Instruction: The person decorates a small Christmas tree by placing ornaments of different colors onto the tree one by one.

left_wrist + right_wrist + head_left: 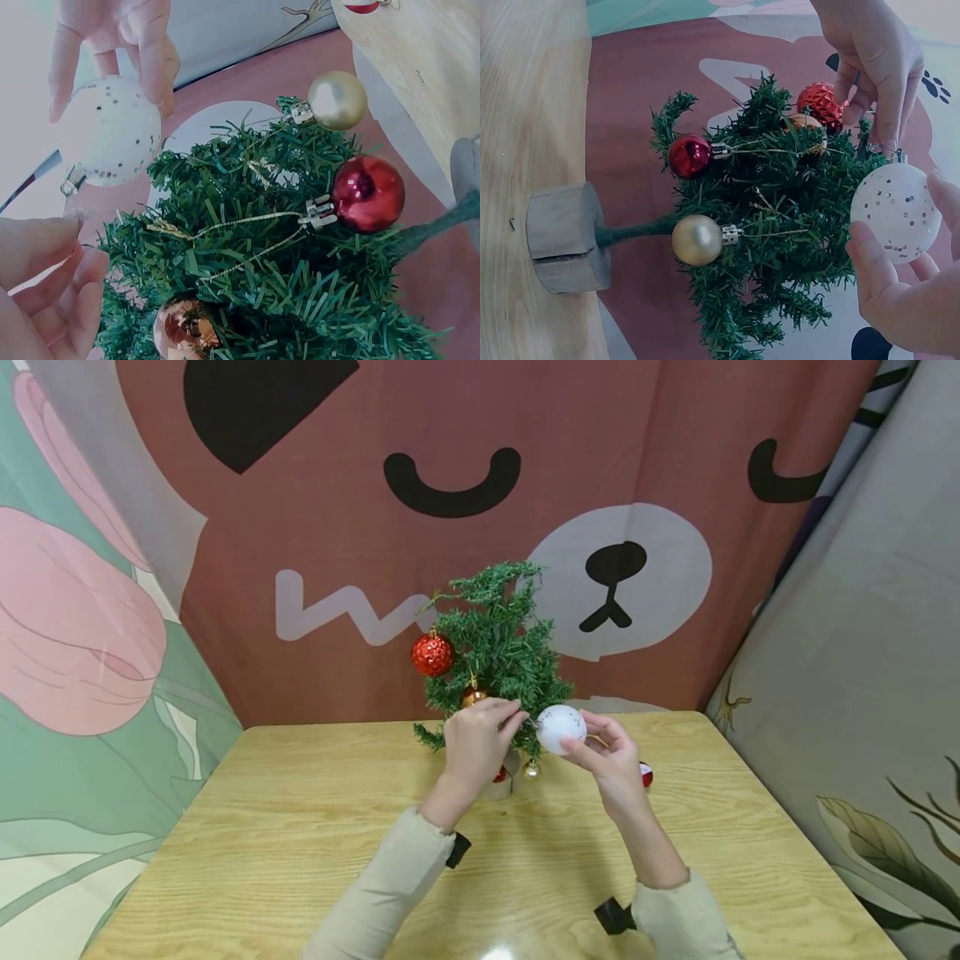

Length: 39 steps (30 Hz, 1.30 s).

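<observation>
My right hand holds a white Christmas bauble with scattered shiny dots, fingers and thumb around its sides. Beside the bauble's silver cap, the thumb and forefinger of my left hand pinch its thin hanging string. Both hands are in front of a small green artificial Christmas tree. From its branches hang a textured red bauble, a copper bauble, a shiny dark red bauble and a pale gold bauble. In the head view my left hand partly covers the copper one.
The tree's round wooden base stands on a wood-grain table. A small red and white object lies on the table behind my right hand. Behind the table hangs a brown cloth printed with a bear's face; patterned curtains flank it.
</observation>
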Available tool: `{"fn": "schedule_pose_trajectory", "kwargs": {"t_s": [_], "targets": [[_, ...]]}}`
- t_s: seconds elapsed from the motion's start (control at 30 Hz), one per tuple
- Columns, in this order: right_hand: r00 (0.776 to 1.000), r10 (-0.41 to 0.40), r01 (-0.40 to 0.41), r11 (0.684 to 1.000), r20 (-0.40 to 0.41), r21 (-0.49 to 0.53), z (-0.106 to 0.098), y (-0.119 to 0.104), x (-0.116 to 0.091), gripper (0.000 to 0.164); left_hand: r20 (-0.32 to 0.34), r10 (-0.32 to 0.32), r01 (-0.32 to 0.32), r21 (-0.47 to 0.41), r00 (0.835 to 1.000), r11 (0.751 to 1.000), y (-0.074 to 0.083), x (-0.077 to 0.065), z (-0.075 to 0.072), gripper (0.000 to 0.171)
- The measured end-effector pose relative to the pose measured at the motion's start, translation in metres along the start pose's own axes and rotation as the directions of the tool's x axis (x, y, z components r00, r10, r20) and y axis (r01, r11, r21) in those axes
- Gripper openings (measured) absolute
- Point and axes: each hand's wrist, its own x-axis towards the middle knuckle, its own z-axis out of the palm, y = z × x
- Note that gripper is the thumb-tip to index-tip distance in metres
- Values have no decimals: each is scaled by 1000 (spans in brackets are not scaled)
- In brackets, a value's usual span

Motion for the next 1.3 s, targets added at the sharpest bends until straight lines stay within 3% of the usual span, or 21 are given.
{"fn": "schedule_pose_trajectory", "kwargs": {"t_s": [0.37, 0.7, 1.0, 1.3], "targets": [[1000, 10, -10, 1000, -29, 13, 7, -3, 8, 34, -116, 9, -7, 17, 993, 1000, -2, 8, 5, 15], [997, 43, -42, 999, -60, 20, 11, -4, 18, 32, -95, -16, 21, 57, 995, 998, -5, 18, 7, 11], [993, 97, -95, 995, -74, 28, 11, -6, 21, 24, 11, -54, 53, 84, 998, 995, -2, 26, 9, 13], [994, 105, -107, 990, -29, -91, 15, -12, 23, 29, 165, -107, 84, 142, 980, 986, 0, 33, 8, 14]]}}
